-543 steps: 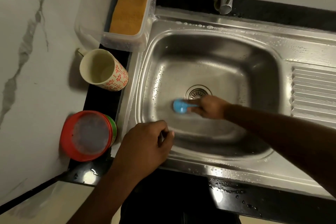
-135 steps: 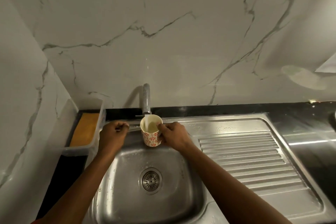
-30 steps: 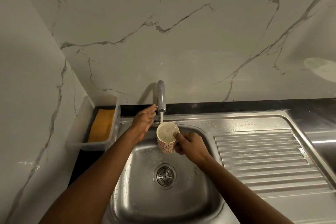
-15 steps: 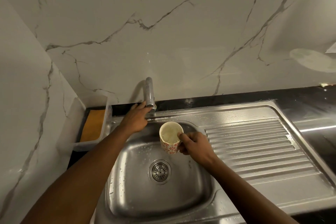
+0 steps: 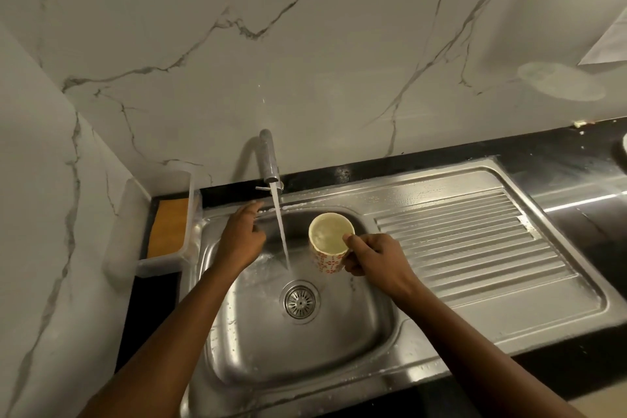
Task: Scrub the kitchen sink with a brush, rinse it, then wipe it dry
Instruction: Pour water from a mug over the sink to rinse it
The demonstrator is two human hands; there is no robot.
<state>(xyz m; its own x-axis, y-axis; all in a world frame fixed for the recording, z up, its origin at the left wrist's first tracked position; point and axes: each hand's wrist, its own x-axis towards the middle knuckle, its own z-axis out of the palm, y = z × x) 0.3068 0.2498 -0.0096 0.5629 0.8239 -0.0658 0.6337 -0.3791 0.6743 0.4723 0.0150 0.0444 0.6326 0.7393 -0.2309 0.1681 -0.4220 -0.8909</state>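
Observation:
The steel sink [image 5: 258, 349] has a round drain [image 5: 300, 301] in its wet basin. Water runs from the tap [image 5: 269, 159] in a stream that lands just behind the drain. My right hand [image 5: 373, 256] grips a cream mug with red flowers [image 5: 329, 243], full of water and upright, over the basin to the right of the stream. My left hand [image 5: 241, 234] hovers over the back left of the basin, fingers reaching toward the small tap lever [image 5: 263, 187], holding nothing. No brush is in view.
A ribbed steel draining board [image 5: 475, 248] lies right of the basin. A clear plastic tub with an orange sponge [image 5: 168, 227] sits at the back left on the black counter [image 5: 543, 149]. Marble walls close in behind and at the left.
The mug has moved right, out from under the tap, and the stream now falls straight into the basin. My left hand has dropped slightly away from the tap lever.

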